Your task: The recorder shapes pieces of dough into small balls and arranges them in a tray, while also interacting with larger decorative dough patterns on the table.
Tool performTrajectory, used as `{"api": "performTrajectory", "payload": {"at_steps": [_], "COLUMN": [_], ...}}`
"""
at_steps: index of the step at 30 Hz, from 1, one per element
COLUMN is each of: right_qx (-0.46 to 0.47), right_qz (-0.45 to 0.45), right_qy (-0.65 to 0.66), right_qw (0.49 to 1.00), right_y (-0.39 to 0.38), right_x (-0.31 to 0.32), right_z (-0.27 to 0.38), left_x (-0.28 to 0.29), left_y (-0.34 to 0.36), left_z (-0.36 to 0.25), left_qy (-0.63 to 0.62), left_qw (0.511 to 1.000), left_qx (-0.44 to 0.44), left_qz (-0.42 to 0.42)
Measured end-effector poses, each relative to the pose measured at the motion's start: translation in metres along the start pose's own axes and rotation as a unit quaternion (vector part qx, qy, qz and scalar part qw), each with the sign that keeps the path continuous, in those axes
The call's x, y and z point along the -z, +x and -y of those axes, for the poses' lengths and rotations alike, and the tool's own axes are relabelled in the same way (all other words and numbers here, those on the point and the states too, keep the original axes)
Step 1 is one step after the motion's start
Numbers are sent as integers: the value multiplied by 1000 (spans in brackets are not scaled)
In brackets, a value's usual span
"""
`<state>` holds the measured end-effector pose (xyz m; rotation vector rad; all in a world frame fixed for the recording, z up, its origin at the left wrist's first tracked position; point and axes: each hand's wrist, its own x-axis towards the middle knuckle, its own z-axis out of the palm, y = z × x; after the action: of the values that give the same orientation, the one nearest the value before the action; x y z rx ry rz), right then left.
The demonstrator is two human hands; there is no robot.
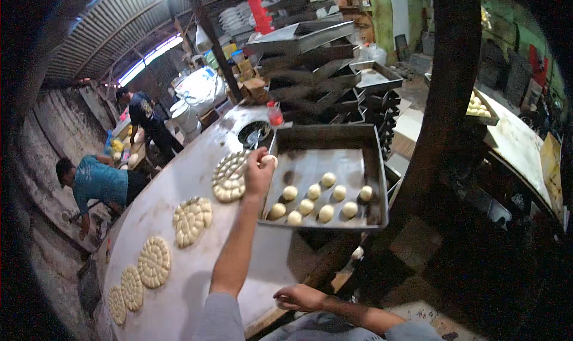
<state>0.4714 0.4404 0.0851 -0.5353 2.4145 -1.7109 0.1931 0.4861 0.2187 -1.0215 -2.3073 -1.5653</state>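
Observation:
My left hand reaches over the near-left corner area of a dark metal tray, its fingers closed around a pale dough ball. Inside the tray, several more dough balls sit spaced apart on its near half. My right hand hovers low by the table's near edge, fingers loosely bent and apart, with no object visible in it. Just left of my left hand lies a round of dough cut into segments. Further similar dough rounds run in a line toward the near left of the pale table.
A dark round bowl and a red-topped container stand behind the tray. Stacked metal trays rise beyond. A thick dark post stands at right, before another table. Two people work at far left.

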Motion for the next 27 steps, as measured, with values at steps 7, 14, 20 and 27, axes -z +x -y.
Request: {"api": "performTrajectory", "payload": {"at_steps": [7,14,20,27], "right_qx": [105,-119,99,-91], "right_qz": [-492,-526,-132,-302], "right_qy": [-147,-435,-46,-285], "right_qw": [852,721,985,905], "right_y": [-26,-8,135,335], "right_x": [208,279,17,-70], "right_z": [71,2,47,-97], "left_x": [-41,99,255,323], "left_y": [-37,-245,-455,-421], "left_z": [51,132,162,235], "left_qy": [-104,-97,231,335], "left_qw": [992,950,832,791], "left_qx": [67,235,371,374], "left_qz": [-12,-181,-342,-350]}}
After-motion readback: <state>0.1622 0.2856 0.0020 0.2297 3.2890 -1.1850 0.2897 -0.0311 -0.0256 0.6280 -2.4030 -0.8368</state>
